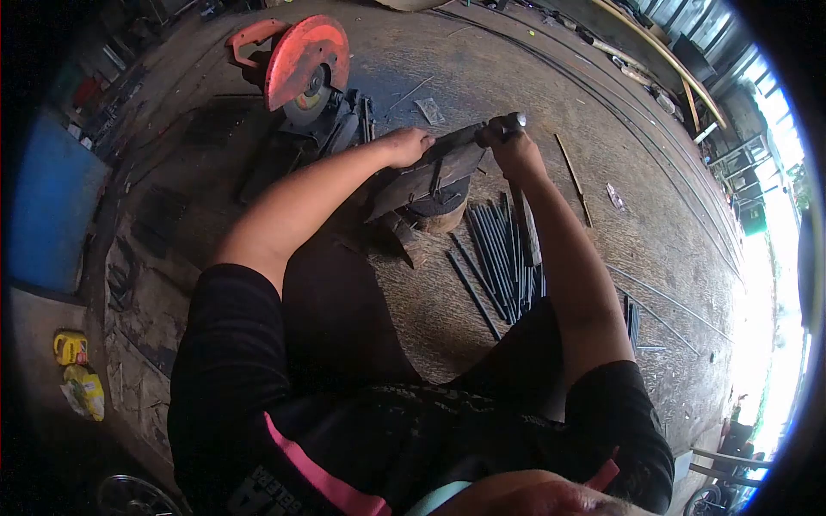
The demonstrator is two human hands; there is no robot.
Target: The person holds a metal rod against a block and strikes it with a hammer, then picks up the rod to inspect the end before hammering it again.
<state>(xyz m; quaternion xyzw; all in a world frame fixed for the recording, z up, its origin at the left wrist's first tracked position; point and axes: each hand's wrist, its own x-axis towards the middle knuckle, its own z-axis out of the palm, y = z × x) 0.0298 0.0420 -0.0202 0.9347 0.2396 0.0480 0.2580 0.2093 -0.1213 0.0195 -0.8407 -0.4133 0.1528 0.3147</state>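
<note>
An orange-guarded chop saw with a grey cutting disc (pixel 305 64) stands on the dusty concrete floor (pixel 516 69). A yellow plastic container (pixel 70 347) lies far left, below a blue panel (pixel 52 202). Long thin metal rods (pixel 654 129) curve across the floor at upper right.

Black short-sleeve shirt (pixel 232 361), sleeves end above the elbows. Pink stripe (pixel 323 477) at near left, pale lettering beside it. Forearms and both hands bare, no gloves.
</note>
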